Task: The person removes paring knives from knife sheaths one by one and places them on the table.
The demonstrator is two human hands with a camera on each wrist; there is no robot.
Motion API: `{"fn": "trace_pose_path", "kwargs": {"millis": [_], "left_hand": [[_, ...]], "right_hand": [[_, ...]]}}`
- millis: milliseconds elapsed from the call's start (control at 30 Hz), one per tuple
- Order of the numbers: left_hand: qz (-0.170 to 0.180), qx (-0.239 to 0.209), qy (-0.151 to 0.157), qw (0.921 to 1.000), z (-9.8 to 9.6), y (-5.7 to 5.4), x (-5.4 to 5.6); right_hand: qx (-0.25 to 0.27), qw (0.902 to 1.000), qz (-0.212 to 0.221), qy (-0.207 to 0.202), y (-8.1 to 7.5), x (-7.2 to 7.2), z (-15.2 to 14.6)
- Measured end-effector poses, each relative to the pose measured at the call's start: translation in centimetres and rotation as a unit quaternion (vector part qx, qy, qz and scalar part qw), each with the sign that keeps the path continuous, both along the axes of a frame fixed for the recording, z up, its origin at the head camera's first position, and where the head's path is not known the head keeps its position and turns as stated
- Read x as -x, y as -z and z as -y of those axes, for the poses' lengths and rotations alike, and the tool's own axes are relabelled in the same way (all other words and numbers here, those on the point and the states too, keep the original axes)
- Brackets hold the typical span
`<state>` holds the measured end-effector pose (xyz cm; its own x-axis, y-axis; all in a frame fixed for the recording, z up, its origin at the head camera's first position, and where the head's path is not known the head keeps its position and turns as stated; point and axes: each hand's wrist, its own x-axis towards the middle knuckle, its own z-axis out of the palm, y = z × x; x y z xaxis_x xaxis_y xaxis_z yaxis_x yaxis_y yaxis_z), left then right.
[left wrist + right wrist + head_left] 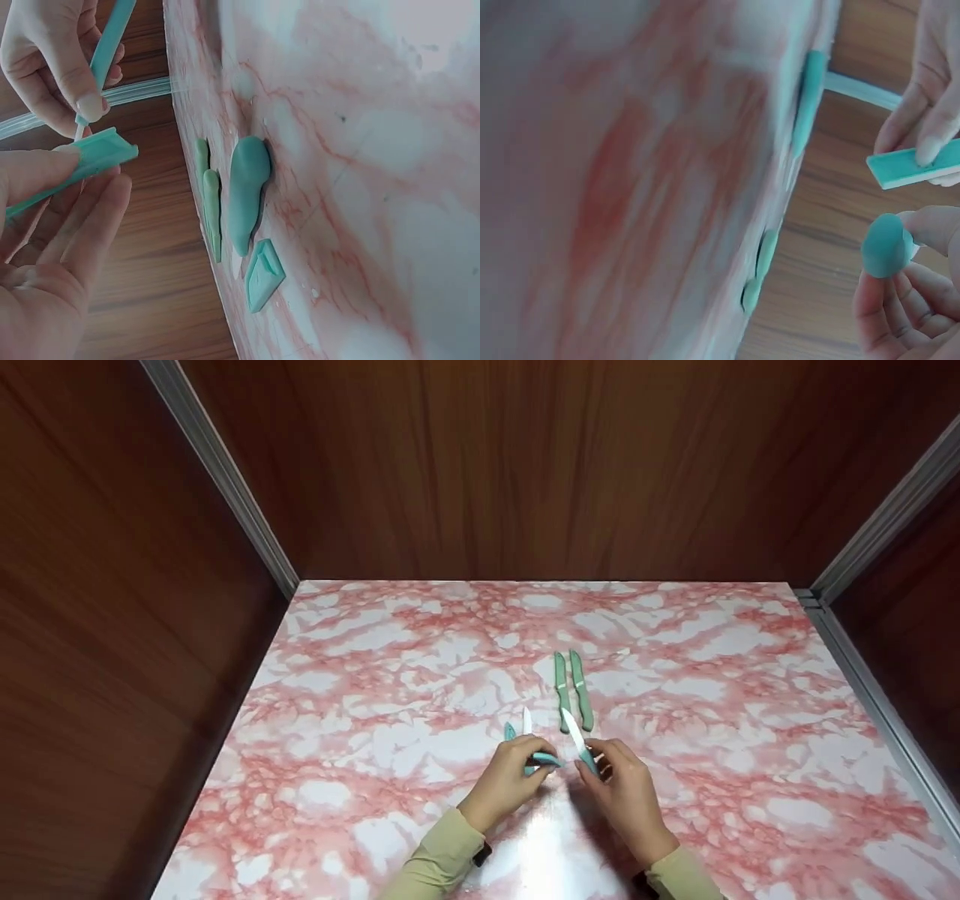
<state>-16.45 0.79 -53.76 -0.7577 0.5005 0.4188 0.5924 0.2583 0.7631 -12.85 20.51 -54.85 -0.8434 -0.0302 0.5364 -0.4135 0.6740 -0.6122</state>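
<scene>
In the head view my left hand (510, 776) pinches a teal blade cover (546, 758) between thumb and fingers. Close beside it, my right hand (626, 795) holds a small knife by its teal handle (589, 762), the white blade (573, 729) pointing up and away. The left wrist view has the knife tip by the cover's end; how far it enters is hidden. A second teal knife (250, 187) lies on the table beside another teal cover (265, 277). In the head view my left hand partly hides that knife, leaving its white blade (527, 721) visible.
Two green knives (562, 690) with green covers on lie side by side beyond my hands. The red-and-white marbled table (360, 697) is bounded by brown wood panels (487, 472) and metal rails (225, 472) along the corners.
</scene>
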Motion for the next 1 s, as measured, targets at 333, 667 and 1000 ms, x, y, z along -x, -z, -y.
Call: {"fn": "trace_pose_path", "kwargs": {"millis": [333, 667, 1000], "left_hand": [[0.067, -0.020, -0.006, 0.9976, 0.8, 0.1, -0.1], [0.107, -0.041, -0.049, 0.9922, 2.3, 0.1, -0.5], [0.128, -0.070, -0.126, 0.9813, 5.5, 0.7, -0.2]], "right_hand": [[0.107, 0.9885, 0.107, 0.003, -0.6, 0.6, 1.4], [0.157, 0.9737, 0.165, -0.004, -1.1, 1.4, 2.8], [0.195, 0.9554, 0.222, -0.007, -1.2, 2.2, 3.8]]}}
